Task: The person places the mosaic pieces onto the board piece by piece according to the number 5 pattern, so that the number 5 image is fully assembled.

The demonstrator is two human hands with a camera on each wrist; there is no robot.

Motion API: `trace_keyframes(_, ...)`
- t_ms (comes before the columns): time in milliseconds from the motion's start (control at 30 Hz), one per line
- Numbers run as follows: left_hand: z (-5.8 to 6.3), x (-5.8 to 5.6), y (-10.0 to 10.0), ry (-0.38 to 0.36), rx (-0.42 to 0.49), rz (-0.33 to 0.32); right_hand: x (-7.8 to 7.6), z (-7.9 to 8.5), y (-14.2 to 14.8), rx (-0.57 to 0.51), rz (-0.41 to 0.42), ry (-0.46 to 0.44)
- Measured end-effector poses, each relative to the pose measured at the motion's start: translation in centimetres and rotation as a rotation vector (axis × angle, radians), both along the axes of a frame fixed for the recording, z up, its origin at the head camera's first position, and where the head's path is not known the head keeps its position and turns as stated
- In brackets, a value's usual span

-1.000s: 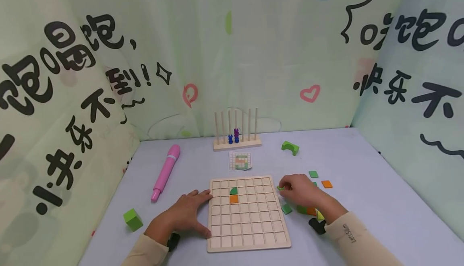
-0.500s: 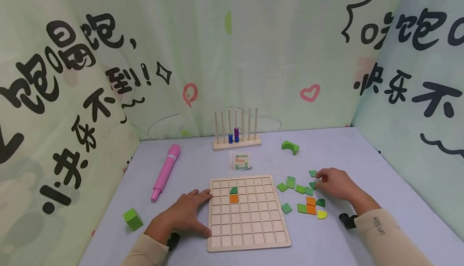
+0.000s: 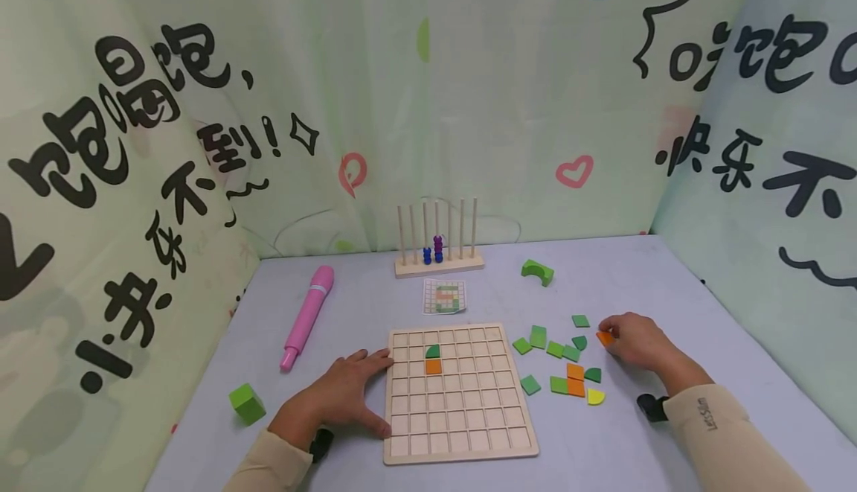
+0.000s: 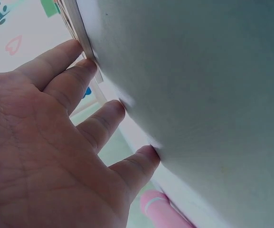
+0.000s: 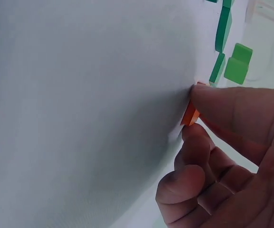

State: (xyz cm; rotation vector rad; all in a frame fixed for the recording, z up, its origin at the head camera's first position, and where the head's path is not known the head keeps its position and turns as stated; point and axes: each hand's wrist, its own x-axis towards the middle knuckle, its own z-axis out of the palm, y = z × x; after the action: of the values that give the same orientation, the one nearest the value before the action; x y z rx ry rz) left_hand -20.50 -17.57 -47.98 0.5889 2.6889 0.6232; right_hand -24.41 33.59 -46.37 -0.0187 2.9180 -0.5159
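A wooden grid board (image 3: 462,410) lies mid-table, with a green quarter-round tile (image 3: 433,351) and an orange square tile (image 3: 434,366) in its upper left cells. My left hand (image 3: 338,395) rests at the board's left edge, fingers spread; the left wrist view shows its fingertips (image 4: 87,66) touching the rim. Off to the right, my right hand (image 3: 636,339) pinches another orange tile (image 5: 190,114) between thumb and fingers, low at the table surface. Loose tiles lie between that hand and the board, among them a yellow quarter-round tile (image 3: 595,397) and a green quarter-round tile (image 3: 593,375).
Behind the board lies a printed pattern card (image 3: 444,297). Further back stand a peg rack (image 3: 438,263) with small beads and a green arch block (image 3: 538,272). At left are a pink microphone-shaped stick (image 3: 307,319) and a green cube (image 3: 247,404).
My right hand has moved right, away from the board's right edge, uncovering several loose tiles, and now pinches the orange tile at the far right. The left hand stays at the board.
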Motion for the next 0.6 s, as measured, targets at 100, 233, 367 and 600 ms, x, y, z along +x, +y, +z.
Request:
trace_keyframes(100,-0.06,-0.03,0.06,-0.001,-0.001,0.005,0.03,-0.11,0.03,0.001,-0.01,0.006)
trace_keyframes(233,-0.2,-0.1,0.08,0.002,-0.004,0.006,-0.04,-0.3,0.11,-0.01,-0.044,0.018)
trace_keyframes(367,-0.31,-0.17,-0.01,0.004,-0.01,0.007,-0.09,-0.43,0.09,-0.047,-0.063,0.035)
trace_keyframes(600,-0.32,-0.2,0.09,0.007,-0.02,0.016,0.17,-0.28,-0.44,-0.105,-0.017,0.088)
